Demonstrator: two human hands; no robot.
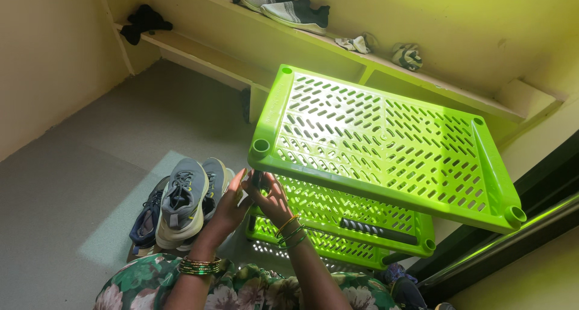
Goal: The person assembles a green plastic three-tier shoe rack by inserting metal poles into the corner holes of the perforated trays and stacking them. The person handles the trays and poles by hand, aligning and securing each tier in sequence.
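A bright green plastic rack (386,135) with slotted shelves stands in front of me, its top shelf in sunlight. Two lower shelves (338,216) show beneath it. Both my hands meet at the dark corner post (256,180) under the top shelf's near left corner socket (260,146). My left hand (232,204) cups the post from the left. My right hand (271,198) grips it from the right. Green and gold bangles sit on both wrists.
A pile of grey and dark sneakers (181,201) lies on the grey floor just left of my hands. A pale wall ledge (338,44) behind the rack holds shoes (295,11), rolled socks (407,55) and a dark cloth (143,22). A dark door frame (531,225) runs at right.
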